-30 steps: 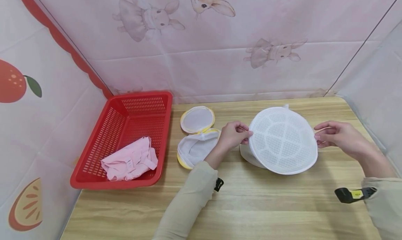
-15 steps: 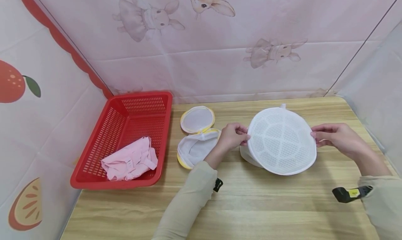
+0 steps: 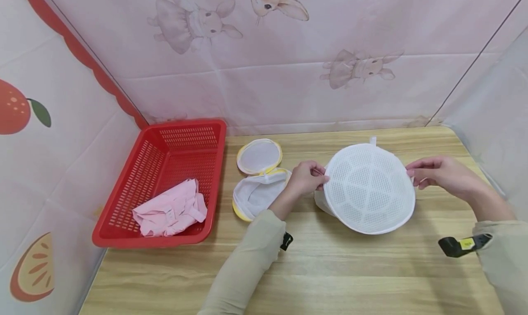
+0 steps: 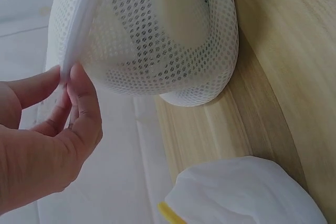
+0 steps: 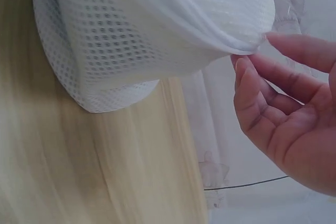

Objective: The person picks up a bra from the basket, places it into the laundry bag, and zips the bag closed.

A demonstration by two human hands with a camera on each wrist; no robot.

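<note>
A round white mesh laundry bag (image 3: 369, 189) stands on the right part of the table, its flat mesh top tilted toward me. My left hand (image 3: 307, 177) pinches the left edge of its rim between thumb and fingers, which the left wrist view shows closely at the hand (image 4: 58, 135). On the opposite side, my right hand (image 3: 443, 175) pinches the rim's right edge; in the right wrist view its thumb and fingertips meet at a corner of the bag (image 5: 115, 40). Through the mesh in the left wrist view, a pale shape shows inside.
Left of the bag lies a smaller white mesh bag with yellow trim (image 3: 260, 193), its round lid (image 3: 260, 157) flipped open behind it. A red plastic basket (image 3: 218, 168) at the left holds folded pink cloth (image 3: 171, 209). Printed curtains (image 3: 280, 95) border the wooden table (image 3: 330, 269).
The bag's mesh top has shifted slightly left and tipped a little more toward me. My right hand moved left with the rim; the left hand barely moved.
</note>
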